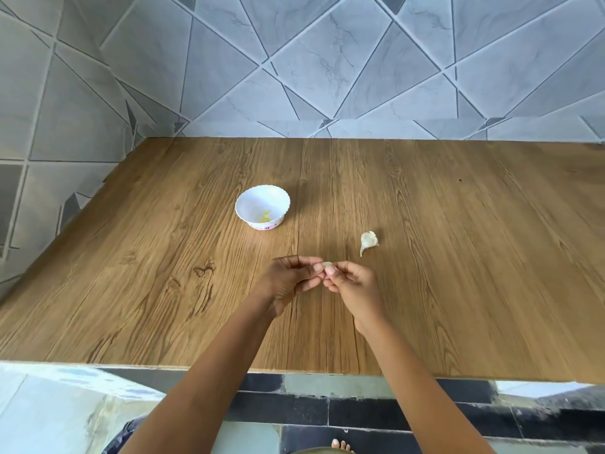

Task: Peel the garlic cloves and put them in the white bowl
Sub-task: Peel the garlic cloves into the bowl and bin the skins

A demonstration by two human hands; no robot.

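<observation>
I hold a clove above the table, pinched between both hands — my left hand grips one end with curled fingers, my right hand grips the other. The bowl stands well apart, further back to the left, with something yellowish inside. A skin lies near my right hand — not touching it.
</observation>
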